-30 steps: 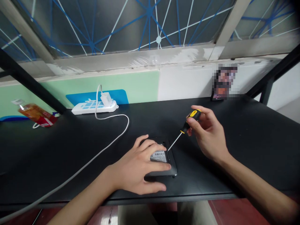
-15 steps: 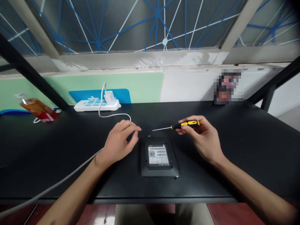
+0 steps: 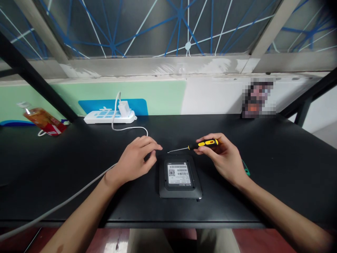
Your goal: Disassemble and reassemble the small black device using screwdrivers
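Your right hand (image 3: 228, 161) grasps the screwdriver (image 3: 202, 144) by its black and yellow handle, between thumb and fingers. It lies nearly flat, pointing left, which seems to suit reaching the desk (image 3: 279, 168) with the tip rather than driving straight down. The tip is just beyond the far edge of the box (image 3: 179, 194); whether it touches anything there is too small to tell.

Your left hand (image 3: 134, 161) is released, with nothing visible in it. Its thumb and forefinger are loosely curled and slightly apart near the tip, probably so they can pinch something small.

The box lies flat in front of you, near the desk's front edge, label (image 3: 179, 174) up, which leaves that face within reach of both hands. The cable (image 3: 79, 193) runs left of it, and the power strip (image 3: 91, 118) and bottle (image 3: 43, 119) sit farther back, out of your hands' way.
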`<move>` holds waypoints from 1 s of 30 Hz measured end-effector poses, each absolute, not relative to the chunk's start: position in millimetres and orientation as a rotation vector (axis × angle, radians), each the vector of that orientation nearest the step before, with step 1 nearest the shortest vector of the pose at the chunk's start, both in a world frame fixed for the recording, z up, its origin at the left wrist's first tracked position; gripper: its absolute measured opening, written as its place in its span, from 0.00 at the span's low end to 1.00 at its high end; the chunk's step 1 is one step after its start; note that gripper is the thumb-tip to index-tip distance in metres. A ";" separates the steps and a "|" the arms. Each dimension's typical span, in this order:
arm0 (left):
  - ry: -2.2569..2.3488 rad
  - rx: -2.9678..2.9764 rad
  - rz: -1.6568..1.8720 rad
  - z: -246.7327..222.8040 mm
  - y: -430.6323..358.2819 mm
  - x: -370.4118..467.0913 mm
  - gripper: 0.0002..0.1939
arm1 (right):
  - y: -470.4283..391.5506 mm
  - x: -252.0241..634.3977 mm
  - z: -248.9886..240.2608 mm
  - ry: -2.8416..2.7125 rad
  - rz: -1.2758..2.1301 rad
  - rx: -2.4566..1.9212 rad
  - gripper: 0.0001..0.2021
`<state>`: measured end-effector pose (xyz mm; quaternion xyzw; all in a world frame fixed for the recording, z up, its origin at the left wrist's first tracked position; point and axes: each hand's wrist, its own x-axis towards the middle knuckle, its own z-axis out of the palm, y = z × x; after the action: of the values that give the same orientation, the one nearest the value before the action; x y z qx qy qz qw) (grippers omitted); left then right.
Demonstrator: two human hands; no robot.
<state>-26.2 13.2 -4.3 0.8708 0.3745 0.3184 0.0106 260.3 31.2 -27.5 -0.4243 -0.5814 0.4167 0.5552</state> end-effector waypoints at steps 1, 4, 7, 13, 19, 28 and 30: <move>1.170 2.720 0.987 -4.7 13.5 -26.4 0.13 | 30.7 260.3 -27.1 -1.379 0.983 -1.001 0.16; 1.164 2.728 0.972 -5.3 14.0 -26.9 0.13 | 29.3 260.3 -26.1 -1.389 0.965 -1.006 0.16; 1.153 2.736 0.967 -5.0 13.9 -27.2 0.13 | 28.9 261.4 -25.2 -1.362 0.959 -1.001 0.15; 1.162 2.733 0.989 -4.3 13.8 -28.8 0.14 | 30.5 264.4 -22.7 -1.331 1.037 -0.984 0.12; 1.154 2.737 1.007 -4.4 14.0 -30.0 0.14 | 29.1 266.4 -24.0 -1.317 1.255 -0.915 0.13; 1.168 2.727 0.888 -3.7 14.1 -29.6 0.15 | 26.7 266.3 -21.8 -1.384 1.351 -0.851 0.11; 1.172 2.737 0.874 -4.1 13.9 -29.2 0.15 | 26.8 265.6 -21.8 -1.379 1.346 -0.858 0.11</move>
<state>-29.2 13.9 -4.1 0.8818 0.3777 0.2816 0.0195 265.6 26.8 -21.8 -0.3537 -0.5688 0.5549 0.4934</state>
